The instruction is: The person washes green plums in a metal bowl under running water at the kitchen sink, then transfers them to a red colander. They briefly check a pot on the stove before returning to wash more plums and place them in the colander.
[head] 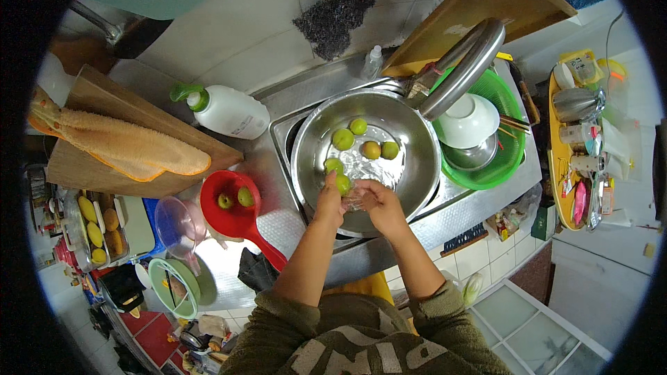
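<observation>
A large stainless steel basin (417,166) stands in the sink, with some water and several round green fruits (343,139) in it; one fruit (371,150) has a reddish patch. My left hand (330,200) is over the basin's near side, its fingers on a green fruit (342,185). Beside it my right hand (379,203) has curled fingers over the water; whether it grips anything is unclear. To the left, a red plastic ladle (229,221) on the steel counter holds green fruits (245,196).
A curved metal faucet (469,67) reaches over the basin's right rim. Right of it, a green plastic basket (482,179) holds a white bowl (461,122) and chopsticks. A white pump bottle (234,113) lies at the back left, near a wooden board (104,161) with an orange towel.
</observation>
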Demonstrator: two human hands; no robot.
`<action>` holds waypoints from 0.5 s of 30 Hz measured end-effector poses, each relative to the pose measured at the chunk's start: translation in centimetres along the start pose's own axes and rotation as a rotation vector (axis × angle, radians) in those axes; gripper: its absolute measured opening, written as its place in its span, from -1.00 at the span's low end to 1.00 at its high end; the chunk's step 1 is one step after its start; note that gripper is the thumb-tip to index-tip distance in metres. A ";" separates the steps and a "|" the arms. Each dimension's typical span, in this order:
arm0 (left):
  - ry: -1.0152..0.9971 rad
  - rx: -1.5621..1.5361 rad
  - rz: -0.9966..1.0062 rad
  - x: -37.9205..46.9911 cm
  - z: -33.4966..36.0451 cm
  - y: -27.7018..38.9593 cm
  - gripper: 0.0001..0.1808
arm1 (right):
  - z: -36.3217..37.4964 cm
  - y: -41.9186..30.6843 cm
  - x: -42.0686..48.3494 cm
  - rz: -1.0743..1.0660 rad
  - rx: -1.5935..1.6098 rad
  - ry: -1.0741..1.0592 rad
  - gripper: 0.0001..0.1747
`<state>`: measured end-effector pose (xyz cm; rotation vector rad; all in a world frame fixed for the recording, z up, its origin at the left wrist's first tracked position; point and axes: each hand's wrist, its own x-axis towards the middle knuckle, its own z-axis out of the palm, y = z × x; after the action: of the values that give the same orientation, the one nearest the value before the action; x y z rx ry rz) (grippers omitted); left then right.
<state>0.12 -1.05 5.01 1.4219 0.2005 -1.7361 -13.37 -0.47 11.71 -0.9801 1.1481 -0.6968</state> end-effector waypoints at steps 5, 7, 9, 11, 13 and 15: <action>-0.212 0.045 -0.171 -3.4 2.6 1.2 -0.59 | -0.5 -0.7 0.6 -0.437 -0.390 0.030 -0.54; -0.202 -0.051 -0.134 -4.9 3.2 1.5 -0.60 | 0.1 -2.4 0.5 -0.370 -0.313 -0.037 -0.58; -0.167 -0.042 -0.089 -5.8 3.9 1.7 -0.63 | 1.3 -2.9 0.3 -0.436 -0.409 0.118 -0.63; -0.137 -0.032 -0.046 -6.4 4.6 1.8 -0.65 | 1.6 -2.7 0.1 -0.473 -0.442 0.239 -0.65; -0.121 -0.034 -0.048 -6.8 5.0 1.3 -0.66 | 2.1 -3.1 -0.2 -0.455 -0.408 0.331 -0.74; -0.112 -0.021 -0.036 -7.1 5.3 0.9 -0.67 | 2.1 -3.1 -0.4 -0.416 -0.340 0.386 -0.77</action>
<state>-3.23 -1.22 13.24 1.3090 0.1845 -1.8320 -11.38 -0.92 14.91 -1.4387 1.4468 -1.0795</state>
